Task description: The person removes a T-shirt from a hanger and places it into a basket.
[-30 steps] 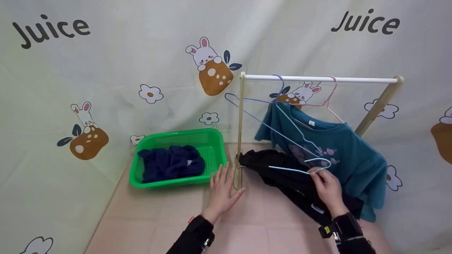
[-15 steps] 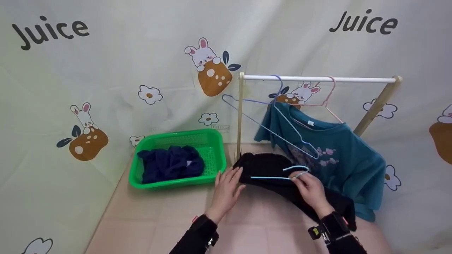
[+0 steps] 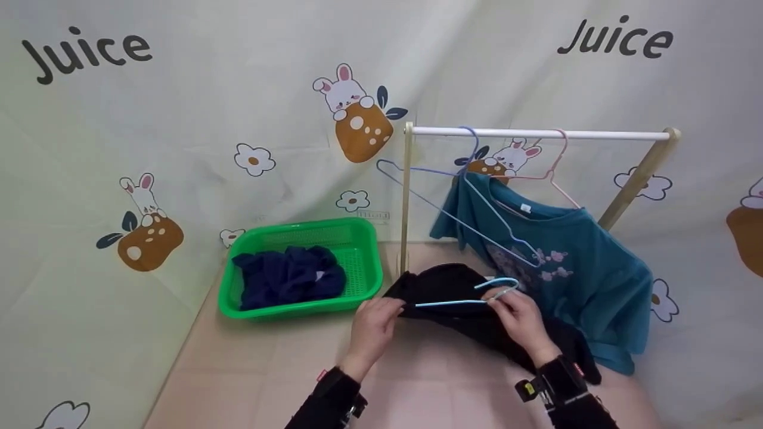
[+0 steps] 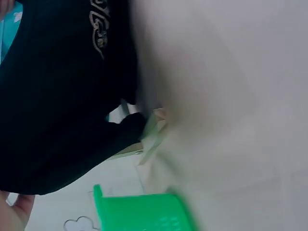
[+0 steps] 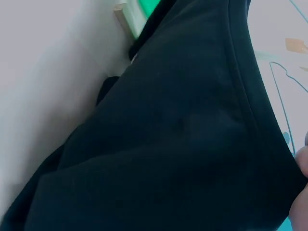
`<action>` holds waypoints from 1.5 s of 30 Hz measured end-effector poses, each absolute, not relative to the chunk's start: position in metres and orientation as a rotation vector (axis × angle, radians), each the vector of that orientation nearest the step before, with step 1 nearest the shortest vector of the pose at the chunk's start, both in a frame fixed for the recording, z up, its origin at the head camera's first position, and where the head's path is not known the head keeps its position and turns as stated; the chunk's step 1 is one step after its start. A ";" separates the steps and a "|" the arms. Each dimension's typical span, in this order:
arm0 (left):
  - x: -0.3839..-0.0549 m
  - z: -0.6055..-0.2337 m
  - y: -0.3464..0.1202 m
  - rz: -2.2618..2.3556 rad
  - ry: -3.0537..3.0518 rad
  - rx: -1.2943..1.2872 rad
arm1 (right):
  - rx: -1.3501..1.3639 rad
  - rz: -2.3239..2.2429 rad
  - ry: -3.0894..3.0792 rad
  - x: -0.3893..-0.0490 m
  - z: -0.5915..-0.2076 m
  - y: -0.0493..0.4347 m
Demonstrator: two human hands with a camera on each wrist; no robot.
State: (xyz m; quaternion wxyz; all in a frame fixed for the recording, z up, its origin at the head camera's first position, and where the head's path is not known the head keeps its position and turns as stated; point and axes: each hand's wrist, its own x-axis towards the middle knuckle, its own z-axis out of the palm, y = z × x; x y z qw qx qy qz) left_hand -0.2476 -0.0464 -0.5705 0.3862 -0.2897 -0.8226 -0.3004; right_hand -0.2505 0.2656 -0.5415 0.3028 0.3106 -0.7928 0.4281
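Light-blue hanger [image 3: 450, 303] partly hidden by black garment [image 3: 444, 285].

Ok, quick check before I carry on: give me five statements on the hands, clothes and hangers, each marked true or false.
1. The navy garment lies in the green basket. True.
2. The left hand is inside the green basket. False: it pinches the black garment.
3. The right hand holds the light-blue hanger. True.
4. The teal shirt hangs on the light-blue hanger. False: it hangs on the pink hanger.
5. The blue-violet hanger hooks over the white rod. True.
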 end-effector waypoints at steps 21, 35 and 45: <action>-0.251 -0.510 -0.056 -1.082 -1.887 -0.611 | 0.797 1.252 -1.924 -0.236 -0.471 0.247; -0.258 -0.492 -0.070 -1.221 -1.798 -0.442 | 0.661 1.608 -1.811 -0.236 -0.469 0.253; -0.254 -0.516 -0.060 -1.098 -1.942 -0.475 | 0.566 1.975 -1.718 -0.251 -0.488 0.248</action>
